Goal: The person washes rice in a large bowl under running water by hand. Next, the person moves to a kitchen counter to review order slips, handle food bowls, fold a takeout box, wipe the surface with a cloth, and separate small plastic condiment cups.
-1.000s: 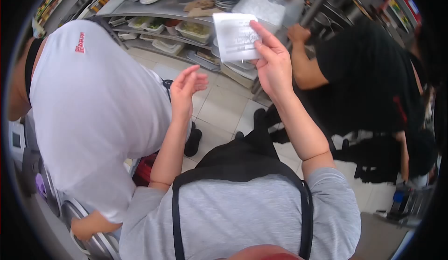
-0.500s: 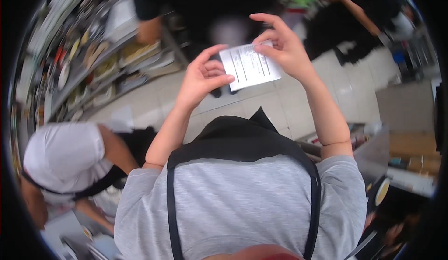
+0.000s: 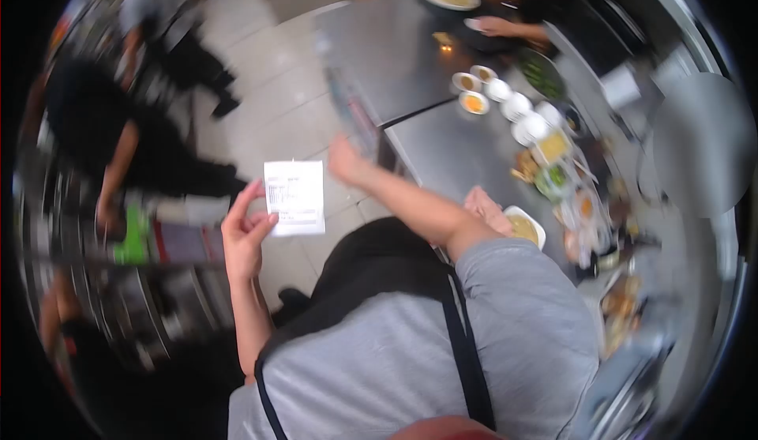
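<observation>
The left hand (image 3: 243, 238) is pinching a printed slip (image 3: 298, 195) by its near-left edge, apparently to leave its text readable, while the right hand (image 3: 345, 162), finger spread too blurred to judge, is hovering beside the steel counter (image 3: 442, 149).

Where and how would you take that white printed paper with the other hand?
I'd pinch the paper flat between thumb and finger at its right edge, bringing the right hand in from the right. It looks thin and flat, that edge is free, and the left hand grips the lower left edge.
</observation>
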### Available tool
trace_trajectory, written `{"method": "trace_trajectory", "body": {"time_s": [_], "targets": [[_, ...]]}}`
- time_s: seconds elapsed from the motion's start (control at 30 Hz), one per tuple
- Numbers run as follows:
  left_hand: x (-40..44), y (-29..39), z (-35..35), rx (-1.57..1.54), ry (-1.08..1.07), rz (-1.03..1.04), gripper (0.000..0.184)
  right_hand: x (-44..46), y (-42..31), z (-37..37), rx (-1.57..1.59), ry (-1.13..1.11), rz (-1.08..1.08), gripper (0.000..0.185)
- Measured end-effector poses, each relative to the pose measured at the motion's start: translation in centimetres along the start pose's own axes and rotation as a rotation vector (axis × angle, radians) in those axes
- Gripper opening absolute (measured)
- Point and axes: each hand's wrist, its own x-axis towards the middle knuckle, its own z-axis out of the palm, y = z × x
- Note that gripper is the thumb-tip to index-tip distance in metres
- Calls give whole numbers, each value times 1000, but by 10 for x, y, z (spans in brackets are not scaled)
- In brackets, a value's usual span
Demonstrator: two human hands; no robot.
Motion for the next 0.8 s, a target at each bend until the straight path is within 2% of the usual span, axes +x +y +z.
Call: {"method": "trace_trajectory", "body": {"time_s": [0.03, 0.07, 0.1, 0.17, 0.23, 0.33, 0.4, 0.47, 0.53, 0.57, 0.67, 0.73, 0.8], "targets": [[14, -10, 6, -56, -78, -42, 51, -31, 5, 12, 4, -51, 85, 46], [30, -17, 9, -44, -160, -112, 51, -68, -26, -14, 170, -29, 188, 44], [47, -28, 17, -50, -263, -106, 50, -91, -39, -33, 256, -99, 264, 41], [67, -44, 43, -64, -419, -172, 43, -137, -62, -43, 87, 106, 407, 37], [87, -70, 77, -111, -582, -233, 37, -184, -56, -43, 25, 259, 450, 31], [101, -103, 125, -222, -869, -269, 30, -260, -64, -27, 90, 567, 637, 31], [104, -105, 146, -279, -1016, -308, 30, -302, -108, -23, 27, 734, 811, 33], [91, -105, 181, -307, -1155, -280, 28, -365, -123, -2, 9, 892, 968, 35], [62, -83, 219, -188, -1276, -282, 27, -423, -160, 9, -38, 1001, 1276, 36], [44, -71, 235, -64, -1343, -279, 27, -451, -180, 17, -124, 1099, 1305, 36], [0, -60, 278, -8, -1541, -213, 27, -520, -258, 22, -286, 1234, 1511, 34], [-37, -43, 305, 22, -1646, -184, 27, -559, -310, 29, -381, 1406, 1624, 32], [-76, -22, 333, -89, -1677, -3, 28, -593, -361, 34, -389, 1622, 1643, 29]]}}
